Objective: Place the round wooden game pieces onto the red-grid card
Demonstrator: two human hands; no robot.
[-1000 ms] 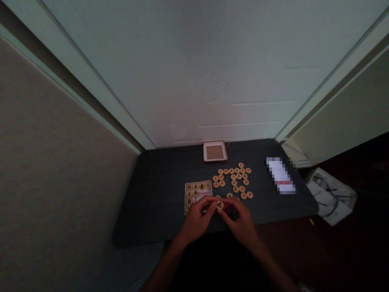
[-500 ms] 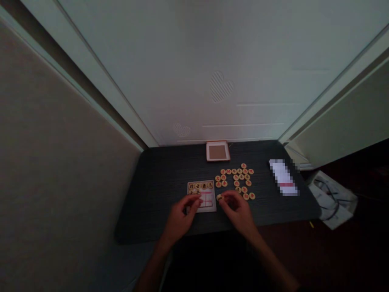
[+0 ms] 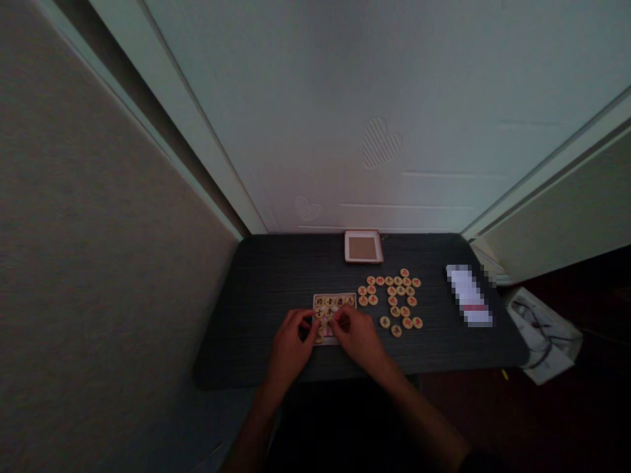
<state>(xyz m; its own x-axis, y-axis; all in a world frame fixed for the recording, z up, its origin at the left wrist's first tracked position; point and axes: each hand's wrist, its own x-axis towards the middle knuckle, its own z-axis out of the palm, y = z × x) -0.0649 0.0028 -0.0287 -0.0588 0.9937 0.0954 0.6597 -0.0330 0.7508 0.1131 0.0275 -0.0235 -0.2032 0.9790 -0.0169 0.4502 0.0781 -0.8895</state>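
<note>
Just right of the middle of the dark table lies a small white box (image 3: 319,297) with round wooden Chinese chess pieces (image 3: 340,301) in rows inside it. My left hand (image 3: 293,345) is at the box's left side, fingers curved and thumb a little apart from them, no piece visible between. Over the box's right half, my right hand (image 3: 359,335) has its fingertips pinched together on a Chinese chess piece, mostly hidden by the fingers. Part of the box's pink-marked floor shows between the hands. Loose pieces with red or dark characters (image 3: 395,312) lie to the right.
The box lid (image 3: 363,248), with a brown inside, lies at the back of the table (image 3: 261,282) near the white door (image 3: 305,98). A blurred-out flat object (image 3: 468,295) rests at the right. Beyond it, a white container (image 3: 547,341) with cables stands lower down.
My right hand has moved left with the piece, from beside the box to over it. Two loose pieces formerly behind that hand now show. The whole view has shifted slightly.
</note>
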